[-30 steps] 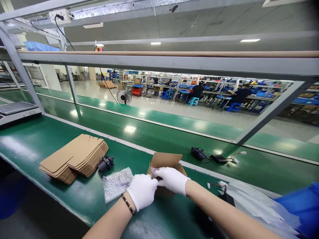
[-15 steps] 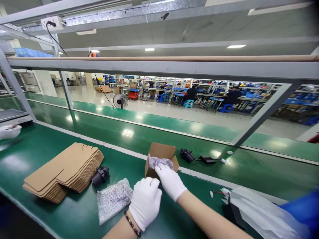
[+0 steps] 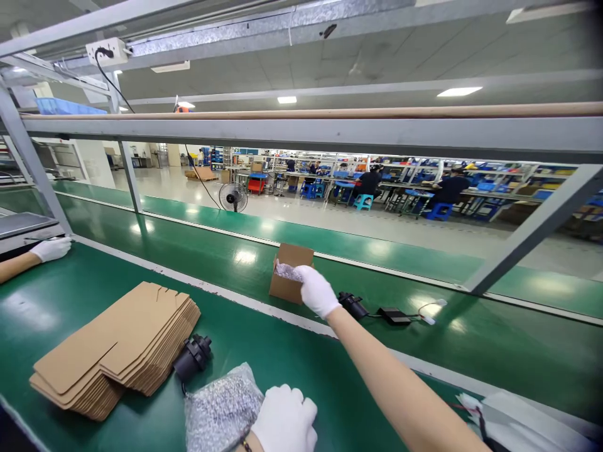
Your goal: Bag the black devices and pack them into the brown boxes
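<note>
One open cardboard box (image 3: 285, 290) standing on the green belt (image 3: 198, 254), just past the far white-edged side of the desk (image 3: 348, 389), flap raised at the back, bubble wrap (image 3: 285, 271) showing in the mouth. At the box's right side, the white-gloved right hand (image 3: 319, 292), grip closed on that side of the box, fingertips by the wrap. Just right of that hand, also on the belt, a black cylindrical device (image 3: 352, 306) wired to a flat black block (image 3: 394, 316) and white connectors (image 3: 428, 319).

Down toward the desk's near edge, the white-gloved left hand (image 3: 286, 419), fingers bent, against a bubble-wrap pouch (image 3: 221, 408); whether gripping it, cannot tell. Farther left, a second black device (image 3: 193, 358) beside a stack of flat cardboard blanks (image 3: 113, 345), not far from the near left corner in view. Toward the desk's right, white bags (image 3: 532, 420), partly cut off. By the far left edge, a co-worker's gloved hand (image 3: 51, 249) beside a scale-like device (image 3: 28, 223). Beyond the belt, a fan (image 3: 233, 198) and seated people.
</note>
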### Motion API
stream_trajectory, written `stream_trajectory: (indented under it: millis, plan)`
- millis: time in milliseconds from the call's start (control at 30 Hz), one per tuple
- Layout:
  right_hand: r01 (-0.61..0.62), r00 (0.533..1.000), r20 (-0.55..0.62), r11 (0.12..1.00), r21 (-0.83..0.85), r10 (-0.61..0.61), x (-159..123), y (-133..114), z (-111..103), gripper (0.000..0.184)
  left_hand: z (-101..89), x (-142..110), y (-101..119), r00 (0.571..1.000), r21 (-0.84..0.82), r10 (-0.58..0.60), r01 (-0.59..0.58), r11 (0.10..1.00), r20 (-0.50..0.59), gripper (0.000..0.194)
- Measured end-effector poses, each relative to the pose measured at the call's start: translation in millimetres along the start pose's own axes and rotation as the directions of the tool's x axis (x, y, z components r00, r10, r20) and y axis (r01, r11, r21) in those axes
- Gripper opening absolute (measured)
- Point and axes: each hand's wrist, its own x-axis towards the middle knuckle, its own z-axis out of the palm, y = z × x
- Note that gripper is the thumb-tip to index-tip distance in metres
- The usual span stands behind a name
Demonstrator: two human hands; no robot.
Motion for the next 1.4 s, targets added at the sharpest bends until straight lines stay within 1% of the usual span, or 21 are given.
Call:
stream_trajectory:
  millis: [100,167,233,300,433,533,600,700,767,900,967,1000,1067,1133,1167,1200,1233,1267,1333,1367,1400]
  plan:
    - [-0.16,0.985,0.055,0.986,-0.038,0.162,-18,53,1,0.058,1.9,2,2,1.0,-0.027,-0.012,0.013,1.0,0.015,0.026]
    - [-0.254,0.95,0.172,0.965,-0.069,0.262,-24,83,8,0.062,7.4,6,0,1.0,-0.045,-0.019,0.02,0.999,0.014,0.027]
    - [-0.297,0.908,0.282,0.951,-0.09,0.31,-23,101,21,0.057,13.5,9,-4,1.0,-0.057,-0.016,0.017,0.998,0.021,0.028]
    - [-0.292,0.887,0.346,0.952,-0.093,0.306,-18,105,33,0.049,17.7,12,-7,1.0,-0.055,-0.007,0.008,0.998,0.021,0.029]
    - [-0.223,0.898,0.374,0.972,-0.07,0.233,-9,92,42,0.044,17.6,12,-11,1.0,-0.051,0.013,-0.014,0.999,-0.012,0.029]
    - [-0.164,0.906,0.387,0.985,-0.058,0.174,-14,83,30,0.048,16.5,8,-11,0.999,-0.047,0.009,-0.01,0.999,-0.037,0.026]
    - [-0.113,0.912,0.39,0.992,-0.054,0.125,-24,80,14,0.059,19.1,5,-12,0.995,-0.043,0.016,-0.021,0.999,-0.095,0.023]
    - [-0.006,0.929,0.37,0.999,-0.046,0.022,-50,70,-16,0.071,25.8,3,-15,0.979,-0.013,0.054,-0.057,0.998,-0.196,0.02]
    - [0.085,0.932,0.358,0.996,-0.038,-0.066,-76,56,-35,0.067,27.7,3,-16,0.969,0.02,0.067,-0.064,0.998,-0.238,0.019]
    - [0.279,0.889,0.379,0.96,-0.006,-0.256,-134,1,-52,0.068,16.0,-2,-9,0.945,0.045,0.058,-0.046,0.998,-0.322,0.016]
    - [0.351,0.861,0.391,0.936,0.007,-0.326,-161,-34,-49,0.069,3.0,-13,-3,0.891,0.005,0.018,-0.018,1.0,-0.454,0.025]
    - [0.374,0.852,0.392,0.927,0.007,-0.347,-172,-50,-47,0.069,-4.6,-23,-2,0.837,-0.033,-0.014,-0.005,0.999,-0.547,0.029]
    - [0.399,0.85,0.378,0.917,-0.008,-0.367,-188,-77,-42,0.071,-20.9,-49,-6,0.669,-0.109,-0.09,0.013,0.994,-0.738,0.03]
    - [0.408,0.862,0.342,0.913,-0.027,-0.375,-200,-94,-40,0.077,-38.2,-82,-26,0.479,-0.138,-0.154,0.069,0.988,-0.864,0.026]
    - [0.412,0.867,0.32,0.911,-0.032,-0.381,-205,-98,-41,0.08,-47.1,-100,-42,0.424,-0.118,-0.173,0.151,0.981,-0.889,0.034]
    - [0.415,0.872,0.3,0.909,-0.036,-0.386,-210,-100,-41,0.084,-56.0,-119,-62,0.425,-0.087,-0.2,0.27,0.959,-0.883,0.046]
    - [0.417,0.877,0.279,0.908,-0.039,-0.391,-216,-100,-42,0.089,-64.6,-137,-85,0.451,-0.053,-0.251,0.407,0.912,-0.857,0.064]
    - [0.415,0.885,0.25,0.909,-0.039,-0.394,-223,-99,-41,0.093,-72.5,-155,-110,0.444,-0.037,-0.333,0.555,0.831,-0.832,0.083]
    - [0.408,0.904,0.149,0.913,-0.014,-0.402,-238,-93,-35,0.096,-84.2,-187,-161,0.403,-0.035,-0.535,0.774,0.632,-0.743,0.109]
    - [0.402,0.913,0.072,0.915,0.016,-0.403,-247,-90,-30,0.094,-87.0,-201,-186,0.377,-0.042,-0.641,0.842,0.538,-0.669,0.116]
    - [0.401,0.916,-0.018,0.914,0.058,-0.401,-256,-88,-23,0.09,-87.7,-213,-208,0.368,-0.04,-0.731,0.879,0.474,-0.575,0.118]
